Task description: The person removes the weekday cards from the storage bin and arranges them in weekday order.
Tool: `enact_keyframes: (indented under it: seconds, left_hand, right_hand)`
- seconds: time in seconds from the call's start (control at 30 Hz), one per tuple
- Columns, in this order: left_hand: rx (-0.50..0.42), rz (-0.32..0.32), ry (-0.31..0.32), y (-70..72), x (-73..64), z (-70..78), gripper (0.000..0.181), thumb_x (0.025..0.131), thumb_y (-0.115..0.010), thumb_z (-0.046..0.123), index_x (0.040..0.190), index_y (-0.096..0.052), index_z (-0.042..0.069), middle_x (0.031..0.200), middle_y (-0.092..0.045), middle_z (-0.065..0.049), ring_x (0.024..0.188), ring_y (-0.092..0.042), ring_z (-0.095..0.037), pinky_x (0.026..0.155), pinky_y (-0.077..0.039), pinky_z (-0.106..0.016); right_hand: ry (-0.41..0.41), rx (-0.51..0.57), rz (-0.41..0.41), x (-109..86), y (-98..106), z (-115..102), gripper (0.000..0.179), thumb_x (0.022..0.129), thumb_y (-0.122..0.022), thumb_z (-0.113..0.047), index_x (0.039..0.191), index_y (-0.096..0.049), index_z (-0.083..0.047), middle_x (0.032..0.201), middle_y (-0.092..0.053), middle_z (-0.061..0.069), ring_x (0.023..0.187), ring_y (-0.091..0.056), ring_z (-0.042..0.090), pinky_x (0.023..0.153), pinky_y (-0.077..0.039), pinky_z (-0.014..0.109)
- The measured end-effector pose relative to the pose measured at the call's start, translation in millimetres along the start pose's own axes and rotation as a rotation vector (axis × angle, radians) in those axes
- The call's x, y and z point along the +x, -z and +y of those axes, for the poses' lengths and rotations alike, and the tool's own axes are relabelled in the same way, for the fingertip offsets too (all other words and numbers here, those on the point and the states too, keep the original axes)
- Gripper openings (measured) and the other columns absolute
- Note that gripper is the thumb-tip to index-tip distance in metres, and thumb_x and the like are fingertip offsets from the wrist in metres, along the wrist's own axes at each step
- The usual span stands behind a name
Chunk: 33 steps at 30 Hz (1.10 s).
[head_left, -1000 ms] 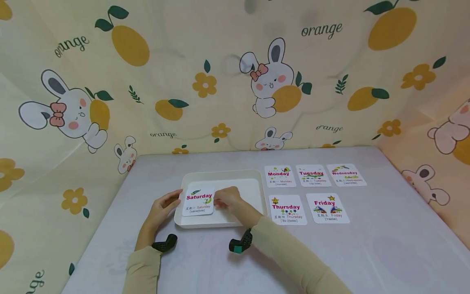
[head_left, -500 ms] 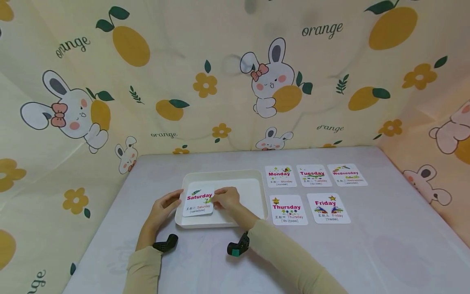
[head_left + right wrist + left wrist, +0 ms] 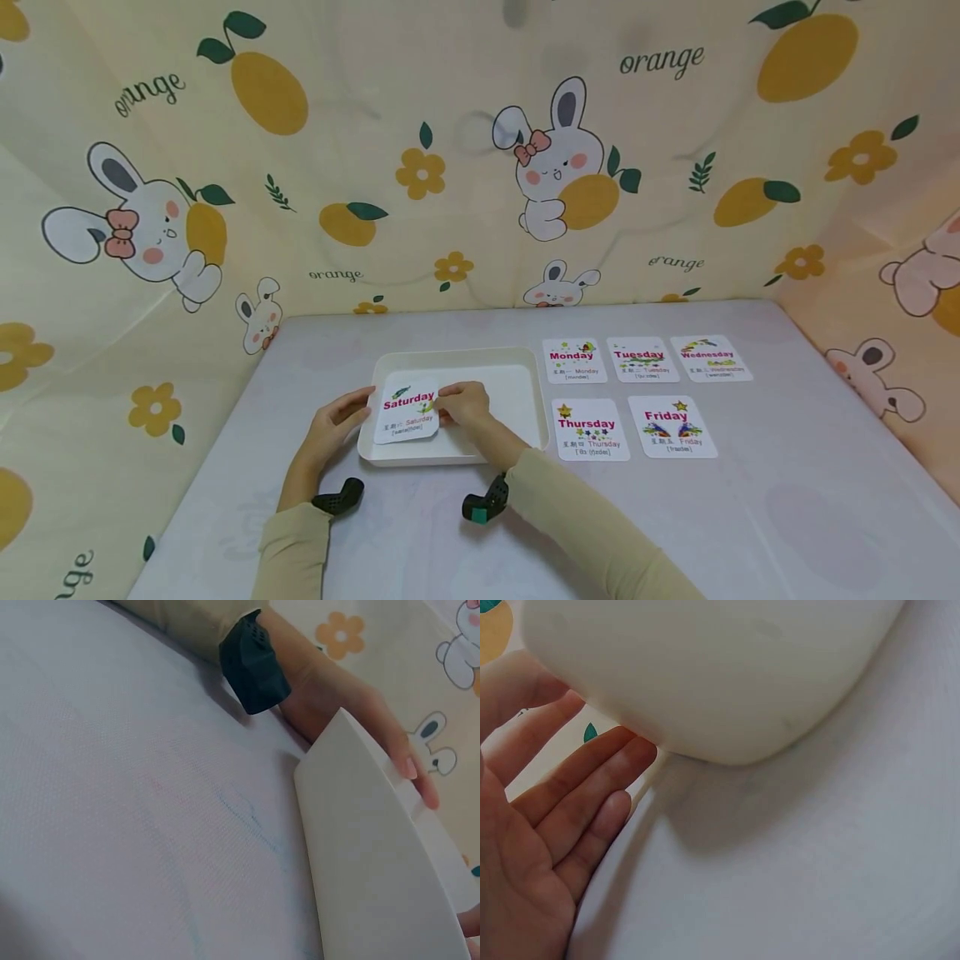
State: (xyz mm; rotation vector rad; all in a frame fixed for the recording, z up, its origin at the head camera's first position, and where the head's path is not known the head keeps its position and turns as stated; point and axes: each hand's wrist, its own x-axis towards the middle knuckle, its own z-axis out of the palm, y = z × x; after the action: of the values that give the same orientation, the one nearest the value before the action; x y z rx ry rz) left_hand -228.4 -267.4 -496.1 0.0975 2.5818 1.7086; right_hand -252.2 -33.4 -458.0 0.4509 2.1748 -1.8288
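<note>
A white card printed "Saturday" [image 3: 407, 412] is in the left part of a white tray [image 3: 487, 456] in the head view, slightly lifted and tilted at its right side. My right hand [image 3: 465, 407] pinches the card's right edge between thumb and fingers. At the tray's left end, my left hand [image 3: 335, 427] rests against the rim. The left wrist view has the left hand's fingers [image 3: 592, 776] nearly straight, tips touching the tray's outer wall [image 3: 727, 682]. Its fingertips [image 3: 411, 769] lie over the rim in the right wrist view. The right hand's fingertips [image 3: 471, 922] barely show there.
Right of the tray lie the Monday [image 3: 575, 370], Tuesday [image 3: 642, 368] and Wednesday [image 3: 711, 368] cards. Below them are the Thursday [image 3: 591, 442] and Friday [image 3: 672, 442] cards. Patterned cloth [image 3: 465, 200] hangs behind the white table [image 3: 765, 517].
The right hand has changed from touching the Saturday card's edge to pinching it, and the card's right side has come up a little. The left hand stays at the tray's rim.
</note>
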Motion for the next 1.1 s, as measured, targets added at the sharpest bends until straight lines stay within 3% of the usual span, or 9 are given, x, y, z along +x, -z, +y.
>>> enact_keyframes:
  seconds: [0.23,0.6,0.93,1.1]
  left_hand:
    - [-0.006,-0.003,0.024,0.5,0.9,-1.1,0.047,0.095,-0.06,0.027,0.137,-0.052,0.008,0.145,-0.053,-0.013,0.11,-0.053,0.01,0.091,-0.039,-0.002]
    - [-0.008,-0.011,0.022,1.0,-0.7,1.1,0.047,0.096,-0.06,0.027,0.138,-0.051,0.008,0.145,-0.052,-0.013,0.124,-0.055,-0.017,0.09,-0.039,-0.002]
    - [-0.021,-0.013,-0.007,2.0,-0.2,0.1,0.047,0.096,-0.059,0.024,0.139,-0.05,0.006,0.145,-0.051,-0.016,0.111,-0.054,0.008,0.09,-0.04,-0.002]
    - [-0.012,-0.013,-0.01,0.8,1.4,-2.0,0.046,0.096,-0.059,0.021,0.138,-0.051,0.005,0.144,-0.052,-0.016,0.112,-0.056,0.004,0.09,-0.04,-0.002]
  right_hand:
    - [-0.004,0.03,0.0,-1.0,2.5,-1.3,0.016,0.079,-0.071,0.001,0.095,-0.072,0.001,0.084,-0.073,0.013,0.055,-0.055,0.007,0.047,-0.046,0.013]
    - [-0.036,0.069,-0.026,-4.2,3.5,-4.4,0.019,0.079,-0.068,0.002,0.098,-0.071,0.003,0.065,-0.061,0.002,0.05,-0.053,0.006,0.045,-0.046,0.013]
    - [-0.04,0.066,-0.054,-5.9,6.1,-5.0,0.016,0.084,-0.067,-0.003,0.099,-0.068,0.002,0.074,-0.065,0.006,0.054,-0.055,0.008,0.048,-0.047,0.014]
    - [-0.061,0.072,-0.075,-5.4,6.7,-4.5,0.016,0.086,-0.067,-0.005,0.1,-0.067,0.001,0.089,-0.073,0.015,0.056,-0.058,0.009,0.05,-0.048,0.015]
